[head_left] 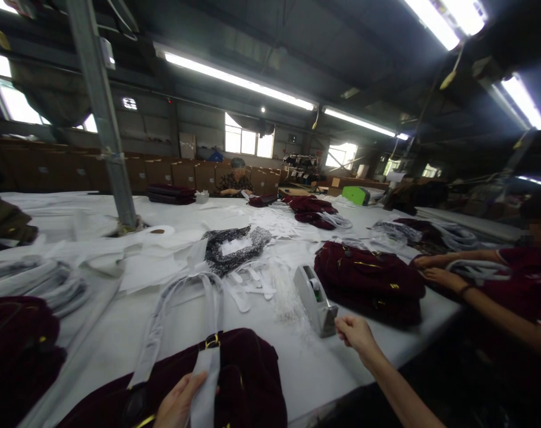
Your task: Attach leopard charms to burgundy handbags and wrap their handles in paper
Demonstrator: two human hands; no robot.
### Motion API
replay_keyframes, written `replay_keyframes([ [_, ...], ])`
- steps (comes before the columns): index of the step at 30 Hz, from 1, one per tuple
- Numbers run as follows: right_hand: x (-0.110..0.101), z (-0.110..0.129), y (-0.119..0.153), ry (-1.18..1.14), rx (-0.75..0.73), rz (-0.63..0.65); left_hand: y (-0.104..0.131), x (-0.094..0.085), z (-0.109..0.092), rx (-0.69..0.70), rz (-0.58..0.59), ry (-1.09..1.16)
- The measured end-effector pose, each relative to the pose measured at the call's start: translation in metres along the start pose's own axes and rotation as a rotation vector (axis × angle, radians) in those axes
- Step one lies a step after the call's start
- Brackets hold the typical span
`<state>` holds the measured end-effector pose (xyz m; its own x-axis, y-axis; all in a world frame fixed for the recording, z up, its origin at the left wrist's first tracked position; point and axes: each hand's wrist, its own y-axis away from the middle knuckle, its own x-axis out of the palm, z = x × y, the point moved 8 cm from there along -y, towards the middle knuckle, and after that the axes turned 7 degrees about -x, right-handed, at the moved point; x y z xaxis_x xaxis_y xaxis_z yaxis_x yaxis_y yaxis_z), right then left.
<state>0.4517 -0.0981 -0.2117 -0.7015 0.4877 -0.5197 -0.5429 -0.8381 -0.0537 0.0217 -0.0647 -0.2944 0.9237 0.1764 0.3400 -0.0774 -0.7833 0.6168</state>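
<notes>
A dark maroon bag (252,374) with gold fittings lies at the near edge of the table. Its handles (157,324) are wrapped in white covering. My left hand (179,401) holds the white strip (205,386) hanging over the bag's front, thumb pressed on it. My right hand (353,334) is closed at the front end of a grey tape dispenser (315,300), fingertips pinched together; what they hold, if anything, is too small to make out.
Beyond the dispenser is a stack of maroon bags (371,276), with a co-worker's hands (435,270) at its right. White strips (255,282) and black-and-white material (235,246) lie mid-table. A metal post (103,119) rises at the left.
</notes>
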Motion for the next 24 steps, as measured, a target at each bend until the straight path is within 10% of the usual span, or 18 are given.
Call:
replay_keyframes([
  [10,0.008,-0.023,0.028,0.235,-0.035,0.043,0.011,0.007,-0.005,0.080,0.051,0.053],
  [19,0.161,0.153,0.105,-0.200,-0.308,0.795,0.019,0.009,-0.011,0.217,-0.010,0.037],
  [24,0.230,0.189,0.121,-0.157,-0.393,0.943,0.020,0.010,-0.013,0.285,0.004,0.045],
])
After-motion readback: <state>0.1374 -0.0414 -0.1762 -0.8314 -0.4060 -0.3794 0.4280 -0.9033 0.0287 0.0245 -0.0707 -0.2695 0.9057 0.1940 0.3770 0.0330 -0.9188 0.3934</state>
